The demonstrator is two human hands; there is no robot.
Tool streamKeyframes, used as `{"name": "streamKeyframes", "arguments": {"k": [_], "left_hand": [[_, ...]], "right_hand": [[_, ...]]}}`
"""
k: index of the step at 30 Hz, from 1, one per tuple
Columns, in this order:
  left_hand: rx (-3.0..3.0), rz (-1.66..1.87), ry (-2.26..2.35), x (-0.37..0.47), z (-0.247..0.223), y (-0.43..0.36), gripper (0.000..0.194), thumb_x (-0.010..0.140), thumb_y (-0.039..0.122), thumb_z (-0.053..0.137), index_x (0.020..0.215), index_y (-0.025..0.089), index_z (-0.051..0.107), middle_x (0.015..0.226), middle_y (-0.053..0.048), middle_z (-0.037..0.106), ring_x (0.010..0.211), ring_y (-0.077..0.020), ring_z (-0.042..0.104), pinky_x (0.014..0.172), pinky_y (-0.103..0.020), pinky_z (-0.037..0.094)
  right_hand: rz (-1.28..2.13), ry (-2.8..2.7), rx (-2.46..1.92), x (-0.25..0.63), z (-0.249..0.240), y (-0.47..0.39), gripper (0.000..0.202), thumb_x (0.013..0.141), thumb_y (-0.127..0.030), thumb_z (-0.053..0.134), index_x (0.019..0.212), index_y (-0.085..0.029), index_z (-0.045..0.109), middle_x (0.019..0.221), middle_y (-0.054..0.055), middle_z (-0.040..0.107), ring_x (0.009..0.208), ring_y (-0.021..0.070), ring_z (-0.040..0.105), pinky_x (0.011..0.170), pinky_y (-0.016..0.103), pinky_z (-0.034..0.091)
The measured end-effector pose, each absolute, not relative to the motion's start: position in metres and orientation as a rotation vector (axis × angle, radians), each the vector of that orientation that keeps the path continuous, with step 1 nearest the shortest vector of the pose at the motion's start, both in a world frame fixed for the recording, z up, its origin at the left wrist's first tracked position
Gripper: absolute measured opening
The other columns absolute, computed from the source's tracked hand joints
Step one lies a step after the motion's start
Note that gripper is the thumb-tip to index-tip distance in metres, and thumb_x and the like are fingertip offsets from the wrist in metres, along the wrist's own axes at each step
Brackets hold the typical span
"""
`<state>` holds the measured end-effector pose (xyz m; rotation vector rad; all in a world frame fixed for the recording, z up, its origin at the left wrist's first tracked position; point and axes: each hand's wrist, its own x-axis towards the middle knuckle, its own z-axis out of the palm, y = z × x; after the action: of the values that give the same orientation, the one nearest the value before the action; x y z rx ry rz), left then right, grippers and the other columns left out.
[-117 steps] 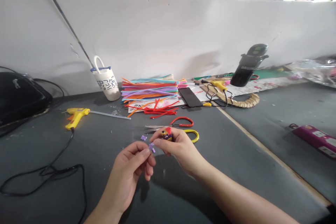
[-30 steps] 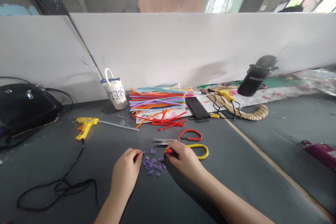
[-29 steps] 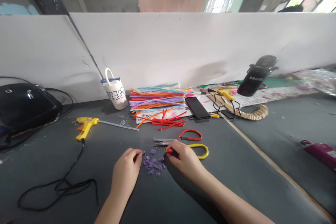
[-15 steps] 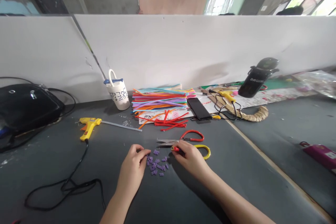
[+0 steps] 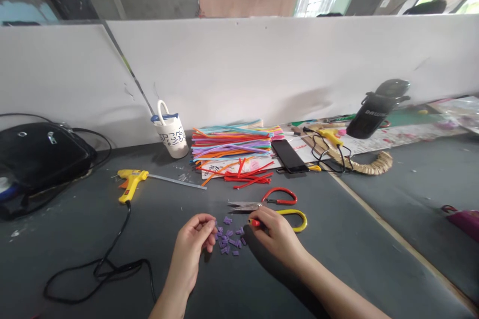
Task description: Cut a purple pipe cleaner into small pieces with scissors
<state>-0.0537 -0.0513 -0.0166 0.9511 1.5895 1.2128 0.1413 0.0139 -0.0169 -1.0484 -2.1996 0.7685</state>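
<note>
My left hand (image 5: 198, 234) is just left of a loose cluster of small purple pieces (image 5: 232, 242), thumb and forefinger pinched together. A bit of purple shows at its fingertips, mostly hidden. My right hand (image 5: 277, 232) is closed around a small red lighter (image 5: 254, 223), whose end points left toward the pieces; most of it is covered by the fingers. Behind that hand, scissors (image 5: 244, 206) with one red and one yellow handle lie on the table, blades pointing left.
Colourful pipe cleaners (image 5: 232, 144) are stacked at the back, with loose red ones (image 5: 249, 178) in front. A phone (image 5: 290, 156) lies beside them. Leftward are a yellow glue gun (image 5: 132, 182), a white cup (image 5: 172, 137) and a black bag (image 5: 41, 154). A black bottle (image 5: 376, 112) stands back right.
My left hand has lifted slightly off the purple pieces, its fingers pinched and curled in. My right hand keeps hold of the lighter. The whole view has shifted a little.
</note>
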Motion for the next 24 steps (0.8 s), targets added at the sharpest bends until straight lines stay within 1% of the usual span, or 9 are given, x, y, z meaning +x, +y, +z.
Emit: {"name": "streamKeyframes", "arguments": {"k": [4,8,14,18,21,24], "left_hand": [[0.791,1.240,1.432,-0.047,-0.008,-0.053,0.022,0.076,0.032,0.056,0.089,0.014,0.055,0.069,-0.003,0.061,0.055,-0.0100,0.053,0.051,-0.022,0.044],[0.748,1.224,1.415,-0.048,-0.006,-0.053,0.023,0.073,0.030,0.059,0.089,0.013,0.057,0.068,-0.004,0.063,0.055,-0.0098,0.054,0.051,-0.021,0.045],[0.916,1.247,1.637,-0.062,-0.012,-0.048,0.017,0.073,0.031,0.059,0.082,0.017,0.057,0.064,0.000,0.063,0.054,-0.0129,0.057,0.051,-0.023,0.046],[1.097,1.162,1.809,-0.068,-0.019,-0.046,0.016,0.071,0.031,0.059,0.079,0.018,0.063,0.061,-0.001,0.063,0.053,-0.0171,0.058,0.054,-0.028,0.046],[1.247,1.107,1.889,-0.067,-0.024,-0.048,0.011,0.070,0.030,0.059,0.071,0.020,0.064,0.064,-0.001,0.063,0.057,-0.0190,0.059,0.057,-0.030,0.044],[1.373,1.081,1.922,-0.065,-0.024,-0.050,0.009,0.071,0.029,0.058,0.068,0.022,0.063,0.069,-0.002,0.063,0.064,-0.0206,0.059,0.063,-0.031,0.043]], "right_hand": [[0.776,-2.195,-1.020,0.141,-0.017,0.012,0.016,0.074,-0.007,0.045,0.076,-0.019,0.055,0.073,0.001,0.057,0.066,0.0147,0.051,0.061,0.024,0.038],[0.783,-2.191,-1.004,0.142,-0.016,0.011,0.016,0.073,-0.007,0.045,0.076,-0.019,0.055,0.074,0.002,0.056,0.067,0.0151,0.051,0.062,0.024,0.038],[0.784,-2.157,-1.055,0.145,-0.011,0.013,0.021,0.076,-0.006,0.041,0.087,-0.019,0.054,0.083,0.005,0.057,0.075,0.0169,0.052,0.069,0.026,0.040],[0.814,-2.182,-1.089,0.145,-0.013,0.013,0.018,0.081,-0.010,0.039,0.088,-0.019,0.053,0.079,0.004,0.060,0.069,0.0165,0.054,0.063,0.024,0.039],[0.820,-2.211,-1.090,0.144,-0.014,0.011,0.021,0.078,-0.008,0.041,0.092,-0.018,0.054,0.081,0.004,0.061,0.071,0.0170,0.055,0.064,0.024,0.038],[0.818,-2.230,-1.093,0.143,-0.013,0.008,0.023,0.075,-0.006,0.042,0.091,-0.017,0.054,0.083,0.006,0.061,0.074,0.0176,0.054,0.066,0.024,0.038]]}}
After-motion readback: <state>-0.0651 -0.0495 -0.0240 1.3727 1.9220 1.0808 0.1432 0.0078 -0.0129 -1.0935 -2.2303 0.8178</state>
